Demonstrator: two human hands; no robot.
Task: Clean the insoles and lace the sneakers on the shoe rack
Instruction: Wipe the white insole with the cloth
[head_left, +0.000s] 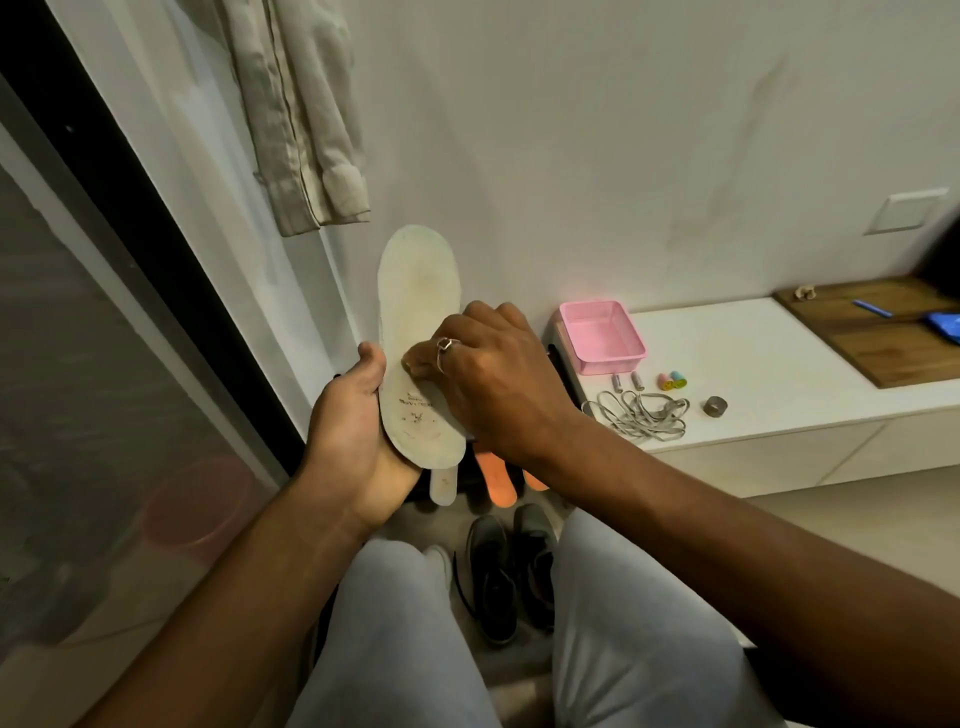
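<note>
Pale insole (418, 332), printed face toward you, toe end pointing up at the wall. Your left hand (353, 431) grips its heel end from beneath, thumb hooked over the edge. Your right hand (493, 374) lies across its middle, fingers curled, tips on the surface; whether they pinch a cloth cannot be told.

Risk: only the heel is held, so hard rubbing at mid-length would likely bend the insole or lever it out of your grip.

- Below the insole: second pale insole (443, 483) and orange insoles (496, 478), partly hidden by your wrists. A dropped insole would land among them.
- Further below the insole: dark sneakers (493, 577), between your knees.
- Right of the insole: pink basket (602, 335), just past your right hand; beyond it batteries (626, 383) and a grey lace bundle (639, 415).
- Above-left of the insole: hanging garment (301, 114), near enough for the toe end to brush.
</note>
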